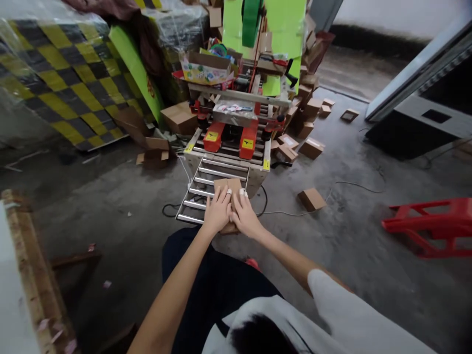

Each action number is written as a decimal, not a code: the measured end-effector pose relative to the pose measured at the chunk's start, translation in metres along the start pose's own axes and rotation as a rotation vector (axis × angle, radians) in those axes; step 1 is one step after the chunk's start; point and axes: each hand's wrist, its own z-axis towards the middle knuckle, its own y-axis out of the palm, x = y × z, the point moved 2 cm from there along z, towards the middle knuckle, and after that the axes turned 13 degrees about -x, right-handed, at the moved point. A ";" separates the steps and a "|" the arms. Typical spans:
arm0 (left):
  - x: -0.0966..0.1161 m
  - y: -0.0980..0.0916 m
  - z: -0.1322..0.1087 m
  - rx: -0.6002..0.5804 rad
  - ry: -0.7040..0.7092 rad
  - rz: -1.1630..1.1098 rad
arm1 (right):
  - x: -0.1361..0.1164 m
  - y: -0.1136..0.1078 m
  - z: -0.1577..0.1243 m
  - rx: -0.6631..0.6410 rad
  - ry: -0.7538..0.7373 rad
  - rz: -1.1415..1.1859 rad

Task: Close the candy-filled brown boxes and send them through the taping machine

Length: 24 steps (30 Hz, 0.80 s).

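Observation:
A small brown cardboard box (227, 184) sits at the near end of the roller conveyor (210, 181), toward its right side. Both palms face down on top of it, side by side, thumbs close together. My left hand (218, 209) lies flat on the box with fingers stretched forward. My right hand (244, 211) rests on the right part of the box, its fingers also extended. White wraps show on some fingertips of both hands. Much of the box top is hidden under the hands.
Beyond the rollers stands a carton-sealing machine (231, 137) with orange side parts. Several cardboard boxes lie on the floor to its right, one box (311, 199) nearer me. A red plastic stool (435, 223) is at the right. A wooden-edged table (31, 265) stands at left.

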 end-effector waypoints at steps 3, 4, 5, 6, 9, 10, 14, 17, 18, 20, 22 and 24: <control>-0.014 0.006 0.005 0.042 0.074 -0.203 | -0.016 -0.001 -0.030 -0.110 -0.132 -0.190; -0.020 0.008 0.008 0.052 0.109 -0.294 | -0.019 -0.001 -0.034 -0.128 -0.143 -0.232; -0.026 0.009 0.011 0.064 0.130 -0.396 | -0.020 -0.002 -0.033 -0.136 -0.143 -0.267; -0.032 0.012 0.013 0.086 0.132 -0.505 | -0.021 -0.002 -0.027 -0.134 -0.136 -0.295; -0.043 0.020 0.008 0.234 0.023 -0.782 | -0.017 -0.006 0.015 -0.098 -0.112 -0.359; -0.043 0.024 0.001 0.304 -0.041 -0.836 | -0.014 -0.012 0.035 -0.079 -0.090 -0.378; -0.026 0.034 -0.048 0.430 -0.243 -0.880 | 0.004 -0.065 0.122 0.009 0.020 -0.398; -0.021 0.025 -0.087 0.477 -0.247 -0.837 | 0.026 -0.106 0.189 0.040 0.012 -0.327; -0.027 0.017 -0.101 0.520 -0.246 -0.789 | 0.036 -0.109 0.210 0.065 0.058 -0.326; -0.050 -0.005 -0.140 0.639 -0.315 -0.607 | 0.048 -0.099 0.239 0.198 0.051 -0.321; -0.080 -0.033 -0.195 0.775 -0.504 -0.332 | 0.053 -0.070 0.236 0.344 -0.091 -0.293; -0.112 -0.064 -0.260 0.904 -0.782 -0.060 | 0.057 -0.028 0.203 0.292 -0.240 -0.282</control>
